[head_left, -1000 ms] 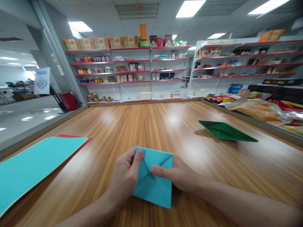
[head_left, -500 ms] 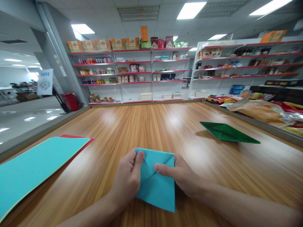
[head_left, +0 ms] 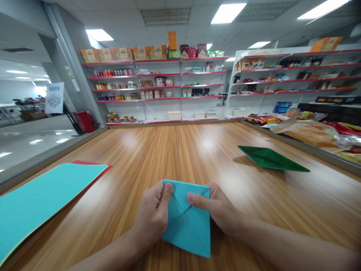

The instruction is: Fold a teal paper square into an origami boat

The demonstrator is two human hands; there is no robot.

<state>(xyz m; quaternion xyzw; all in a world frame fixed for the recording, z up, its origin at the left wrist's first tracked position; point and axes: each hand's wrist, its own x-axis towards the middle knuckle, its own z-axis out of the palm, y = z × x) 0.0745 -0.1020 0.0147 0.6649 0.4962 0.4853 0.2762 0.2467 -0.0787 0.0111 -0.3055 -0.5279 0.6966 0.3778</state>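
A folded piece of light blue paper (head_left: 190, 227), roughly square and marked by diagonal creases, is held between my two hands over the near part of the wooden table (head_left: 149, 150). My left hand (head_left: 154, 210) grips its left edge near the top corner, thumb on the face. From the right side my right hand (head_left: 218, 207) pinches it, with the thumb lying across the upper face near the centre. The fingers behind the paper are hidden. Farther off to the right lies a folded dark green paper boat (head_left: 269, 158).
At the left lies a stack of coloured sheets (head_left: 50, 199), light blue on top with yellow and red edges showing. Packaged snacks (head_left: 313, 131) lie beyond the table's right rim. Stocked shelves (head_left: 160, 90) stand behind the far edge.
The blue paper and both hands have shifted slightly down and to the right. My right thumb sits a little farther right. The grip of both hands stays.
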